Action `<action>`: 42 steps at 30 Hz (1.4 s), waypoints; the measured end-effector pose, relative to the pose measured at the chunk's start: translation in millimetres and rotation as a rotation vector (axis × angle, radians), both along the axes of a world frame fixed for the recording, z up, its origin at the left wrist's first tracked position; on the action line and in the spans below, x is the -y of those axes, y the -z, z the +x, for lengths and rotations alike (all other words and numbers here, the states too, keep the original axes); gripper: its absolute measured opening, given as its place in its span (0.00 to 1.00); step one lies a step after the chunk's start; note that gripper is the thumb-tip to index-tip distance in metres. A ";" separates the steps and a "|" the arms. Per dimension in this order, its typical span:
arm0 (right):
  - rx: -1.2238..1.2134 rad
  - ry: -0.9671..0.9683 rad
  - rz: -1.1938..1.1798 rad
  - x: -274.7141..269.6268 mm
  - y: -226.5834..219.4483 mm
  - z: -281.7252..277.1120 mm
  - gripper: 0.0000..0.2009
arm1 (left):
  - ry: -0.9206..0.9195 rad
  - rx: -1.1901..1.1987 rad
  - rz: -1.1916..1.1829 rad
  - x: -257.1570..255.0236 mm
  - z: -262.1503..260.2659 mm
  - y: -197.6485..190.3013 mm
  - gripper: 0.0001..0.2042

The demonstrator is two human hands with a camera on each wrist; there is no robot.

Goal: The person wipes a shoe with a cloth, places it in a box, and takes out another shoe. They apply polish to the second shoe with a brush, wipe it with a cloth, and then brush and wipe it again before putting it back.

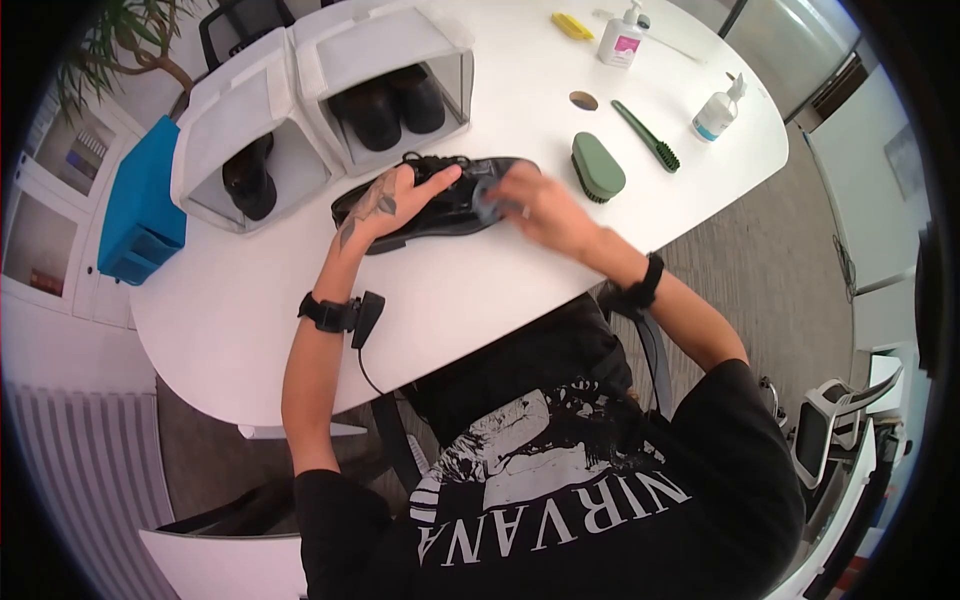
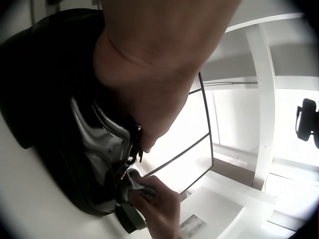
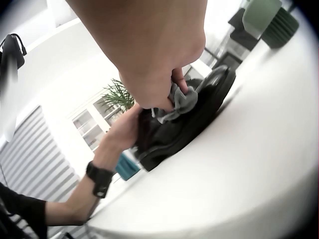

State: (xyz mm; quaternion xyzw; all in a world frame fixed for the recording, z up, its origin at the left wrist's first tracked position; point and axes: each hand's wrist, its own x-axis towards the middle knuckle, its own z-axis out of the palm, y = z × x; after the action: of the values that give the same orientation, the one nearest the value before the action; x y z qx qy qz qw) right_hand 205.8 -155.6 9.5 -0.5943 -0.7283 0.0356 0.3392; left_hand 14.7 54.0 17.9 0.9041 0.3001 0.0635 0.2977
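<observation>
A shiny black lace-up shoe (image 1: 440, 222) lies on the white table, its toe pointing right in the head view. My left hand (image 1: 388, 203) grips it near the heel opening, with the far fingers hidden behind the hand and shoe. Between the fingers of my right hand (image 1: 556, 215) is a crumpled grey cloth (image 3: 183, 103), pinched against the front part of the shoe. The left wrist view shows the laces (image 2: 135, 144) just beyond my left hand and the cloth close to the toe.
Right of the shoe lie a green-backed brush (image 1: 598, 165) and a slim green brush (image 1: 648, 136). Two clear-fronted boxes (image 1: 385, 48) hold black shoes behind it. Pump bottles (image 1: 620, 38) and a yellow item (image 1: 572, 26) stand farther back. A blue box (image 1: 145, 205) is at left.
</observation>
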 end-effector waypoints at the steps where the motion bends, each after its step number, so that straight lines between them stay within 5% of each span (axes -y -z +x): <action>1: 0.138 -0.135 0.044 2.6 -0.1 -3.9 0.17 | 0.002 0.053 -0.009 -5.0 3.6 10.6 0.38; 3: 0.226 -0.127 0.041 -1.7 0.2 6.2 0.16 | 0.017 0.008 0.011 -1.7 2.1 2.6 0.39; 7: 0.119 0.202 -0.004 -23.8 -14.5 38.2 0.17 | 0.039 0.027 -0.056 13.5 -6.6 -15.0 0.39; 10: 0.099 -0.020 -0.057 -6.0 -17.0 11.0 0.18 | -0.005 0.061 0.034 -3.1 3.5 10.0 0.43; 11: 0.160 -0.101 -0.041 -1.9 -11.3 8.7 0.18 | -0.038 -0.048 -0.046 10.0 2.2 -16.7 0.43; 13: 0.196 -0.018 0.015 -5.5 -14.4 24.6 0.16 | -0.019 0.183 0.048 -0.2 2.1 11.1 0.46; 15: 0.199 0.244 -0.021 -19.4 -16.6 64.0 0.13 | -0.032 0.089 -0.052 7.9 0.7 -8.8 0.45; 17: 0.099 0.262 -0.067 -14.3 -12.4 64.0 0.14 | -0.037 0.015 -0.085 10.7 0.5 -14.1 0.41; 25: -0.001 0.206 -0.208 31.2 -25.5 38.4 0.12 | 0.030 0.026 -0.142 -0.1 -1.7 -10.6 0.44; 30: -0.095 0.052 -0.288 41.7 -27.4 28.6 0.11 | -0.149 0.176 -0.161 -6.9 12.9 6.0 0.43; 32: -0.107 0.041 -0.286 47.6 -18.3 16.5 0.12 | -0.102 0.354 0.085 -5.0 10.7 27.4 0.39; 33: -0.126 0.059 -0.264 47.9 -21.6 8.5 0.12 | -0.171 0.263 0.005 -0.9 14.6 18.2 0.37; 35: -0.186 0.120 -0.220 47.6 -47.8 3.3 0.13 | -0.092 0.193 -0.142 2.3 8.8 -2.7 0.37; 40: -0.147 0.169 -0.122 51.2 -105.7 7.0 0.19 | 0.232 0.210 -0.404 1.2 -7.4 -6.9 0.21; 42: -0.100 0.099 -0.166 53.7 -112.4 13.1 0.20 | 0.396 0.206 -0.429 8.1 -11.7 -16.6 0.26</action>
State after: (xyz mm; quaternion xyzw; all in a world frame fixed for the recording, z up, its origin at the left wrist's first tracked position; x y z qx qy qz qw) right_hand 218.9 -209.3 122.0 -0.6531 -0.6747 0.1085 0.3261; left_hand 3.0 45.9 34.5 0.8502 0.0930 0.0310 0.5172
